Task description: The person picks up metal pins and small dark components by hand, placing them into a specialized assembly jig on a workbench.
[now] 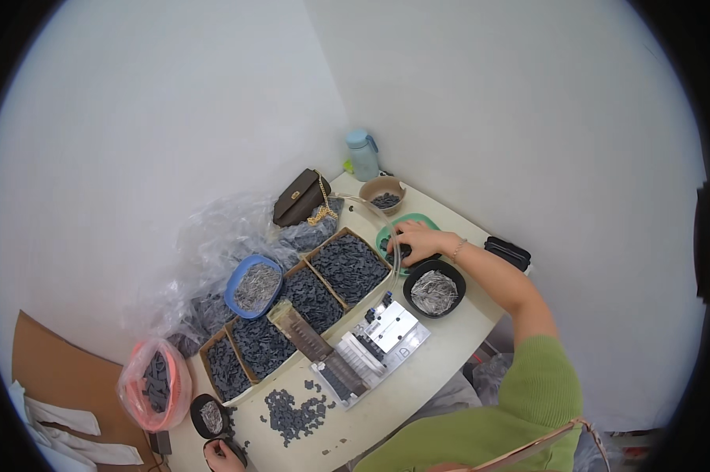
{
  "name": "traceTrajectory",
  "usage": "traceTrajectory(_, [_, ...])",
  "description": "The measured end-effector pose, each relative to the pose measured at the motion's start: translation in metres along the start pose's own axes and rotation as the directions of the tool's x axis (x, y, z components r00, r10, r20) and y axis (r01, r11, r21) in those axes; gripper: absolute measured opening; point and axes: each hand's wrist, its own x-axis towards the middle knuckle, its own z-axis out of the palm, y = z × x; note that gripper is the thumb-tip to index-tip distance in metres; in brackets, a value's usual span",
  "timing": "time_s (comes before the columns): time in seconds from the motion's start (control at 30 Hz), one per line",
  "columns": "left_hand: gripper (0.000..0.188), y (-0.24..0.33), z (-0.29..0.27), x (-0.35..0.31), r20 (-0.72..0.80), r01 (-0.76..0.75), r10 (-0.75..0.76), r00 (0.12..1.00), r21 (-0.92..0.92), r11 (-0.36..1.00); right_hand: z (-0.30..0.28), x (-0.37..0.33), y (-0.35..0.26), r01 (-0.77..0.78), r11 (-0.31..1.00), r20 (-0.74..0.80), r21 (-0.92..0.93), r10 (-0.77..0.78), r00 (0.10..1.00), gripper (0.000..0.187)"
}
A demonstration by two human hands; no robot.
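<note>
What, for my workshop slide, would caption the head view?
Right hand at small dark parts in a green rounded tray; left hand near a small black bowl of silvery metal pins.

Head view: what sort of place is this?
Probably a small-parts assembly workstation, going by the divided box of dark pieces, the black bowl of thin metal pieces and the white-and-silver device on the table.

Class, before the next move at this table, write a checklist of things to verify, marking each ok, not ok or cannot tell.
1. Left hand clear of the white fixture: ok.
2. Right hand at the green bowl: ok.
3. Metal pins in the black bowl nearest the right hand: ok.
4. Table free of loose dark pieces: not ok, many lie scattered.
5. Right hand gripping a piece: cannot tell.
</note>
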Motion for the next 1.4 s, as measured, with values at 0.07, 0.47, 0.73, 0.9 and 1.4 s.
traceTrajectory(0.07, [0.012, -0.002, 0.001, 0.001, 0.013, 0.013, -0.013, 1.000, -0.005, 1.000, -0.001, 0.001, 0.007, 0.001, 1.000, 0.000, 0.015, -0.001, 1.000, 0.038])
traceTrajectory(0.47, [0.015, -0.024, -0.003, 0.007, 0.095, -0.156, 0.151, 0.984, 0.038, 0.987, -0.021, -0.032, 0.031, -0.034, 0.997, -0.289, 0.069, 0.053, 0.956, 0.025])
traceTrajectory(0.73, [0.016, -0.008, -0.014, 0.008, 0.143, -0.079, 0.071, 0.987, 0.046, 0.996, -0.028, -0.039, -0.014, -0.077, 0.992, -0.022, -0.097, 0.075, 0.997, 0.029])
traceTrajectory(0.9, [0.016, -0.001, -0.014, 0.003, 0.135, -0.033, 0.023, 0.991, 0.073, 0.997, -0.019, -0.023, -0.009, -0.108, 0.959, -0.033, -0.264, 0.103, 0.994, 0.026])
traceTrajectory(1.4, [0.013, -0.015, -0.006, -0.009, 0.042, -0.045, 0.044, 0.998, 0.005, 0.999, -0.032, -0.003, 0.002, -0.157, 0.982, -0.212, 0.102, 0.175, 0.961, 0.016])
